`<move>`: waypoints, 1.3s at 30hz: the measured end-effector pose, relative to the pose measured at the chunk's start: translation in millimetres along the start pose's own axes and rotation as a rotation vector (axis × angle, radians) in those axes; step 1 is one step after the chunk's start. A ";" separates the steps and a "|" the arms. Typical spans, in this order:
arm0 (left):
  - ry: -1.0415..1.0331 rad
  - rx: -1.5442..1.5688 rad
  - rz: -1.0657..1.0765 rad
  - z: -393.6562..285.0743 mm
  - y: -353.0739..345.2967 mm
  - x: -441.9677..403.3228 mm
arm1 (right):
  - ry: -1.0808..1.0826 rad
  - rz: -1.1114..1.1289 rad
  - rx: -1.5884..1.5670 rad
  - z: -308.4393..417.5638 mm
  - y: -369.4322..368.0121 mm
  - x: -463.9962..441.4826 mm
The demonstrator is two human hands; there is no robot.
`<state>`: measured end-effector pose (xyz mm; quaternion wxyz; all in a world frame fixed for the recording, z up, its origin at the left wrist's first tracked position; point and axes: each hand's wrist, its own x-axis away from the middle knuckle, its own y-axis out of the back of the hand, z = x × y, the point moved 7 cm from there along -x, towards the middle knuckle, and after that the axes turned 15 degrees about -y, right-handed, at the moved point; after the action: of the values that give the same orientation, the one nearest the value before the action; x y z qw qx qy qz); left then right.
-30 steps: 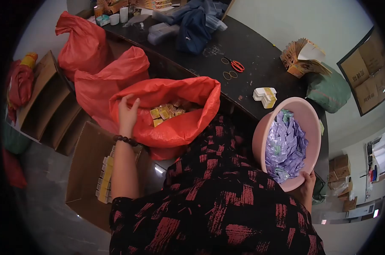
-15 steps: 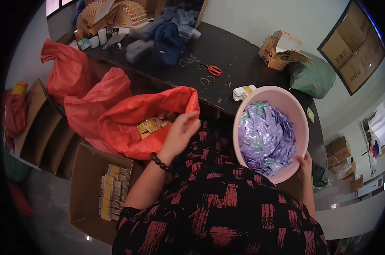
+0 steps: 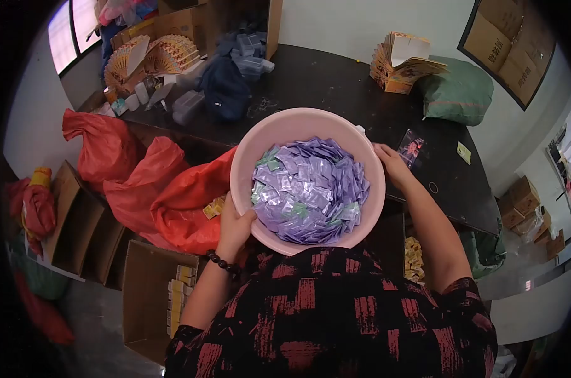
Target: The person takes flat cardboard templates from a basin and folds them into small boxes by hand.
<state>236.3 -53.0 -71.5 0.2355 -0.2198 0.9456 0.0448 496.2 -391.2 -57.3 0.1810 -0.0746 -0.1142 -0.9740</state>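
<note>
A pink basin (image 3: 242, 208) is held in front of my body, over the edge of the dark table. Many small purple sachets (image 3: 311, 189) fill it, with a few green ones among them. My left hand (image 3: 235, 225) grips the near left rim, thumb over the edge. On the right rim rests my right hand (image 3: 389, 162), its fingers partly hidden behind the basin wall. Just left of the basin, an open red sack (image 3: 184, 214) holds small yellow-and-white packs (image 3: 214, 208), partly covered by the basin.
A cardboard box (image 3: 144, 296) with stacked packs stands low on the left. Two more red sacks (image 3: 106, 151) lean against the black table (image 3: 323, 75). On it are a dark blue bag (image 3: 225, 88), paper fans (image 3: 159, 60) and a green sack (image 3: 459, 91). Yellow packs (image 3: 413, 259) lie below right.
The basin has moved left to the middle of my view. My left hand has left the red sack's edge and taken hold of the basin; my right hand has moved up along its rim.
</note>
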 end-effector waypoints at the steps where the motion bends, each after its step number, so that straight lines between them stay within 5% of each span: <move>1: 0.002 -0.048 0.013 -2.7 2.0 1.3 | -0.002 0.005 -0.007 -2.4 2.2 -22.8; 4: 0.020 -0.043 0.018 -2.5 6.0 5.4 | -0.007 -0.055 -0.083 -18.7 10.7 -83.7; 6: 0.016 -0.022 0.013 -5.2 6.8 6.8 | 0.069 -0.311 0.665 -27.4 16.9 -114.4; 9: -0.010 -0.054 0.045 -4.1 1.6 9.9 | -0.029 -0.460 0.786 -66.2 18.2 -149.8; 20: 0.035 -0.060 0.041 -1.8 -1.9 11.3 | 0.100 -0.535 0.623 -26.3 9.5 -118.2; 23: 0.038 0.011 0.044 -1.6 -4.5 7.5 | -0.027 -0.641 0.317 -26.6 40.1 -114.6; 26: -0.051 -0.079 0.076 -5.4 -5.5 -0.3 | -0.091 -0.307 -0.361 -50.0 64.9 -152.7; 28: -0.099 -0.126 0.124 -9.4 -8.5 -6.4 | 0.014 -0.454 -0.415 10.8 55.9 -88.7; 33: -0.059 0.057 0.236 9.6 -21.9 -26.6 | 0.421 -0.194 -0.140 121.1 -6.2 12.4; 35: -0.202 -0.302 0.132 -16.4 -21.7 -29.7 | 0.481 -0.001 0.029 145.9 -58.8 68.5; 37: -0.566 -0.640 -0.069 -70.2 -22.6 -21.7 | 0.474 0.121 0.197 136.6 -95.6 101.7; 39: -0.591 -0.623 -0.036 -91.6 -33.7 -20.7 | 0.470 0.225 0.311 113.5 -127.8 127.8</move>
<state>228.4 -92.5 19.9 0.4197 -0.2743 0.7748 0.3851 342.8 -289.7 50.9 0.3186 0.1690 -0.2079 -0.9092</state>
